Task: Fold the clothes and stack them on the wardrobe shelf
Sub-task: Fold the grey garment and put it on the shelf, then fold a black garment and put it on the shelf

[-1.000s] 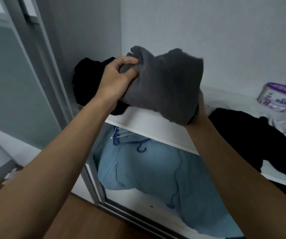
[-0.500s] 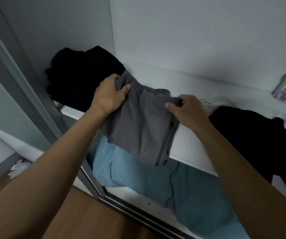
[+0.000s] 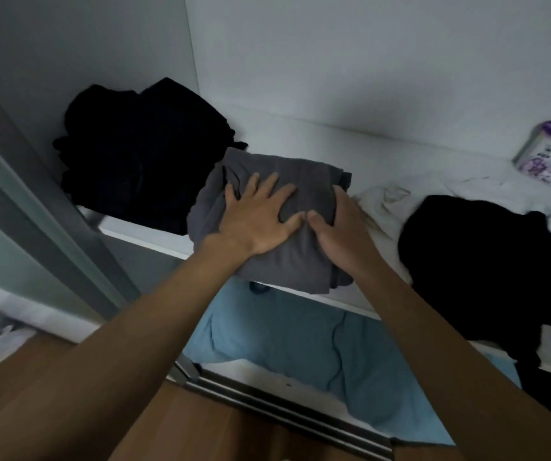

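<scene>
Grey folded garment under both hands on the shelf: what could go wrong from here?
1. The grey garment overhangs the front lip of the shelf; when the left hand and right hand lift, it may slide off.
2. It lies against the black pile; pushing it back could disturb that pile.
3. The loose white cloth lies by the right hand and might get dragged.
</scene>
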{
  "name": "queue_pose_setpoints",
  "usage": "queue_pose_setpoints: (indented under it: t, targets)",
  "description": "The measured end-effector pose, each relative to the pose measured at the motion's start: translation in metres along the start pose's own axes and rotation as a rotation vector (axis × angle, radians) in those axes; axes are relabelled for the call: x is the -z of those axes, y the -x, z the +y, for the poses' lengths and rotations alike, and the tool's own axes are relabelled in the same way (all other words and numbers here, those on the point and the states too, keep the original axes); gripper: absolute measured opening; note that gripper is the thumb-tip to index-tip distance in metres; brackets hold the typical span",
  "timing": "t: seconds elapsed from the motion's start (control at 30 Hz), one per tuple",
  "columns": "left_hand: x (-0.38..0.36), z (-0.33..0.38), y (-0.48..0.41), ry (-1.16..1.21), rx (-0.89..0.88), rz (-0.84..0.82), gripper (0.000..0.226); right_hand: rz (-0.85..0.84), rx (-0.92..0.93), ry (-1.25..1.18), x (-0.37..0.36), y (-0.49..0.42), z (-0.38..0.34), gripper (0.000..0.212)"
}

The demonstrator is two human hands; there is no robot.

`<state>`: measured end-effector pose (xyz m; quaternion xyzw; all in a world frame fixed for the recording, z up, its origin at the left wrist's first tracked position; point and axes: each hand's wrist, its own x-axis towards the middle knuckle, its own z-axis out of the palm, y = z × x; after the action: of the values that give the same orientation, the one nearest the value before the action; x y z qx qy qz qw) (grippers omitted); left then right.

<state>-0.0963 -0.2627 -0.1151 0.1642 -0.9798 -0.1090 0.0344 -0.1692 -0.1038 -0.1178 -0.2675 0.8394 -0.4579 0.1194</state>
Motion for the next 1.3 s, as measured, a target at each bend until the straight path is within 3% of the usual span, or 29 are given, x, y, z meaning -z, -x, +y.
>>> queue_pose_setpoints:
  t: [0.17,0.27,0.37,0.43,0.53,0.63,0.7,0.77,0.9,1.0,1.2,1.3]
  targets:
    - [-0.001,-0.016,-0.046,-0.048,-0.011,0.017,0.072,0.058,-0.054,0.044,-0.008,-0.031,-0.017,0.056]
    - [-0.006,-0.017,-0.062,-0.052,-0.041,0.074,0.073,0.077,-0.023,0.221,0.005,-0.03,-0.016,0.053]
    - [-0.009,-0.015,-0.074,-0.034,-0.073,0.139,0.071,0.397,-0.005,0.426,0.052,0.0,0.002,0.054]
    - [-0.011,-0.015,-0.078,-0.027,-0.078,0.176,0.068,0.528,-0.166,0.583,0.087,0.028,0.024,0.07]
    - [-0.014,-0.01,-0.074,-0.04,-0.083,0.242,0.062,0.425,-0.432,0.727,0.103,0.059,0.052,0.08]
    - [-0.015,-0.003,-0.059,0.04,-0.095,0.338,0.049,0.333,-0.378,0.989,0.096,0.063,0.064,0.058]
    - [-0.015,0.007,-0.043,0.177,-0.087,0.396,0.041,0.301,-0.36,0.985,0.101,0.059,0.064,0.043]
    - [-0.014,0.019,-0.023,0.349,-0.079,0.419,0.039,0.346,-0.354,0.772,0.112,0.058,0.06,0.037]
    - [-0.01,0.047,0.016,0.532,-0.194,0.468,0.045,0.674,-0.268,-0.126,0.143,0.075,0.027,0.022]
    - [-0.012,0.081,0.043,0.695,-0.373,0.321,0.051,0.734,-0.221,-0.638,0.174,0.106,0.007,0.021]
    - [-0.029,0.191,0.089,0.818,-0.507,-0.219,0.106,0.594,-0.113,-1.111,0.202,0.204,-0.011,0.036]
    - [-0.037,0.243,0.114,0.877,-0.443,-0.154,0.105,0.527,-0.124,-1.254,0.208,0.256,-0.007,0.038]
